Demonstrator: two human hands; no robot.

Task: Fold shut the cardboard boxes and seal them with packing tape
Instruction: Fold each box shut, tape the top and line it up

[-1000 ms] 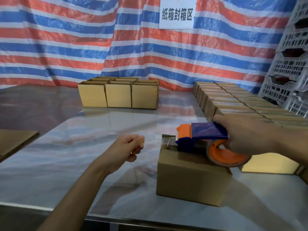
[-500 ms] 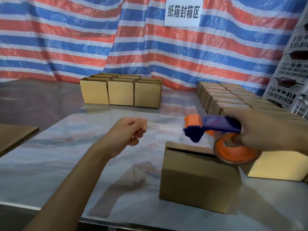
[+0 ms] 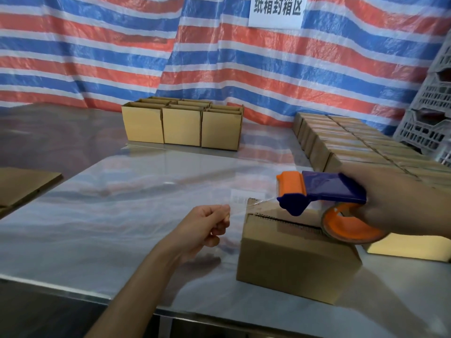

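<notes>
A small cardboard box (image 3: 292, 262) stands on the steel table (image 3: 122, 215) in front of me, its top flaps folded down with the centre seam showing. My right hand (image 3: 400, 201) grips an orange and blue tape dispenser (image 3: 324, 191) just above the box's top. A strip of clear tape (image 3: 246, 207) stretches from the dispenser's mouth leftward past the box's far left corner. My left hand (image 3: 207, 228) pinches the strip's free end, a little left of the box.
Several open boxes (image 3: 181, 124) stand in a block at the table's back. Rows of taped boxes (image 3: 346, 147) fill the back right. Grey plastic crates (image 3: 429, 113) stack at the right edge. Flat cardboard (image 3: 22, 184) lies at the left. A striped tarp hangs behind.
The dispenser lifted off the box top and now hovers above it. My left hand moved down and right toward the box, and a strip of tape now spans between hand and dispenser.
</notes>
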